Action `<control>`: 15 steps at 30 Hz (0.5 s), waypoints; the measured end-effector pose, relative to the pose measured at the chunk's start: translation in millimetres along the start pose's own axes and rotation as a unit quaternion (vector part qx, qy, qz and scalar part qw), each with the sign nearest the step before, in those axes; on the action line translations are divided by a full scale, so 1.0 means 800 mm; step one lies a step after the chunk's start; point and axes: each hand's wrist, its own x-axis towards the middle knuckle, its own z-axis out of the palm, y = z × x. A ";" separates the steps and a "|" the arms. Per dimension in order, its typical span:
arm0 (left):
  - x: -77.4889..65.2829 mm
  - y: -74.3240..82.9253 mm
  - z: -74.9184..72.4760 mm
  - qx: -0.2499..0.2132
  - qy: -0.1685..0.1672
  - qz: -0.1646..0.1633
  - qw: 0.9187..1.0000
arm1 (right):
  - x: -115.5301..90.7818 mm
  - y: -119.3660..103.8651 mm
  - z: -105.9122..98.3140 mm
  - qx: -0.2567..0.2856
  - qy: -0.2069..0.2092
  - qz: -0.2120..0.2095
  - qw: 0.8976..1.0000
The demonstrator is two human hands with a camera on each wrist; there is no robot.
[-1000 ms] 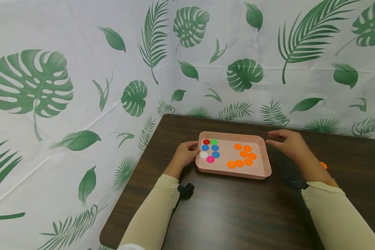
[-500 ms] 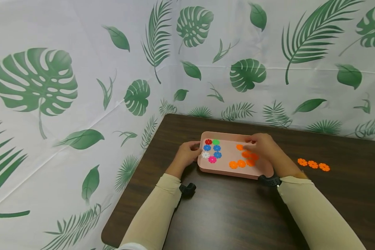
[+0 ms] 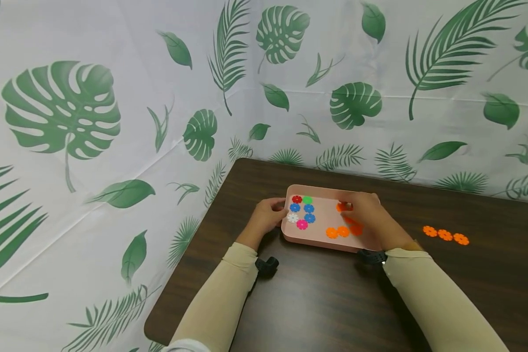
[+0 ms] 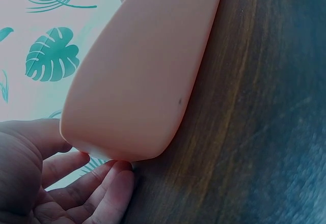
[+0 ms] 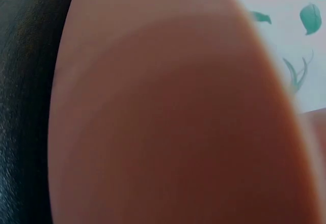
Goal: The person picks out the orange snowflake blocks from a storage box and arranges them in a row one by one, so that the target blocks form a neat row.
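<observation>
A pink tray (image 3: 312, 240) sits on the dark table with small flower-shaped discs in it. My left hand (image 3: 266, 217) grips its left end, thumb at the rim; in the left wrist view the left fingers (image 4: 114, 188) lie against the tray's outer wall (image 4: 132, 71). My right hand (image 3: 369, 212) reaches over the tray's right side, thumb and fingertip on either side of an orange flower disc (image 3: 341, 207); whether they pinch it I cannot tell. More orange discs (image 3: 332, 232) lie below, some hidden by that hand. The tray wall (image 5: 153, 107) fills most of the right wrist view.
At the tray's left lie a red disc (image 3: 297, 199), a green disc (image 3: 307, 200), a white disc (image 3: 293, 218), a pink disc (image 3: 302, 224) and blue discs (image 3: 309, 218). Three orange discs (image 3: 445, 235) form a row on the table to the right. A leaf-patterned cloth (image 3: 158, 88) hangs behind.
My right hand has moved left from beyond the tray's right end to over the orange discs inside, uncovering the row on the table. My left hand keeps its grip on the tray.
</observation>
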 end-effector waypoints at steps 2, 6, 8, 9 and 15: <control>0.000 0.000 0.000 0.000 0.000 -0.002 1.000 | 0.000 -0.001 0.000 -0.005 0.002 0.000 1.000; 0.000 0.001 0.000 0.000 -0.001 -0.005 1.000 | 0.002 -0.004 0.002 -0.008 0.001 0.003 1.000; 0.000 0.002 -0.001 0.000 -0.001 -0.005 1.000 | 0.003 -0.005 0.002 -0.014 -0.001 0.005 1.000; 0.000 0.002 -0.001 0.000 0.000 -0.005 1.000 | 0.004 -0.005 0.002 -0.021 -0.001 0.005 1.000; 0.000 0.004 -0.001 0.003 0.000 -0.007 1.000 | 0.006 -0.005 0.005 -0.070 0.004 0.003 0.998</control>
